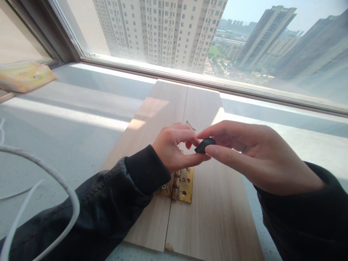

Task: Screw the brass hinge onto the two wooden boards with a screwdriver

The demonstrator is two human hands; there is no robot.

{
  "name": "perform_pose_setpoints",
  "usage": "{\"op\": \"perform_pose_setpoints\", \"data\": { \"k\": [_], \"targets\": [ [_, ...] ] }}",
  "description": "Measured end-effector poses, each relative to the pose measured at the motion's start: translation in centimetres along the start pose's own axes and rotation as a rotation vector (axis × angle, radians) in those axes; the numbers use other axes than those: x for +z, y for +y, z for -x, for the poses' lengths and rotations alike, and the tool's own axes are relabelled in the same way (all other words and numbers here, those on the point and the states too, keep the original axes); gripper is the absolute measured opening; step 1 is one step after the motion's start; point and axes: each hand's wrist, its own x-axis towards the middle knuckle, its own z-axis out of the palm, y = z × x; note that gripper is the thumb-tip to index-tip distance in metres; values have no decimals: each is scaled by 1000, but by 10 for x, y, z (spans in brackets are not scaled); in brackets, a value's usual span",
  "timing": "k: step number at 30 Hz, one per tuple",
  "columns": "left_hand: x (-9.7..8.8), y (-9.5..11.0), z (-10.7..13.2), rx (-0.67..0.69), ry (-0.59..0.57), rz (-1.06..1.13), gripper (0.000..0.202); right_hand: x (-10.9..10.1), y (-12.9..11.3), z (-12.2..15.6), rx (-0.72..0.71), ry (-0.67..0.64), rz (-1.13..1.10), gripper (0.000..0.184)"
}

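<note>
My left hand (176, 146) and my right hand (244, 154) meet over two wooden boards, both closed on a small black rounded piece (206, 145) with one narrower end. The right thumb and forefinger pinch its wide end; the left thumb and fingertips hold the narrower end. What exactly it is I cannot make out. Below my left hand, a worn brass-coloured hinge (187, 186) lies across the seam between the left board (148, 119) and the right board (214, 217). Screw holes show in its right leaf, and the left hand and cuff hide part of it. A thin metal piece (191, 125) lies beyond my fingers.
The boards rest on a pale speckled sill (81, 137) beneath a large window (163, 36). A white cable (73, 203) loops at the left, in front of my left sleeve. An orange-yellow plastic pack (25, 77) lies in the far left corner.
</note>
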Motion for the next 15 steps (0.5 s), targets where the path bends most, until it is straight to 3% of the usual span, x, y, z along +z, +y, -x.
{"op": "perform_pose_setpoints", "data": {
  "k": [7,15],
  "targets": [
    [0,-1,1,8,-14,-20,22,-2,2,1,9,-56,21,20],
    [2,0,1,33,61,-29,27,2,6,0,-10,-26,55,16]
  ]
}}
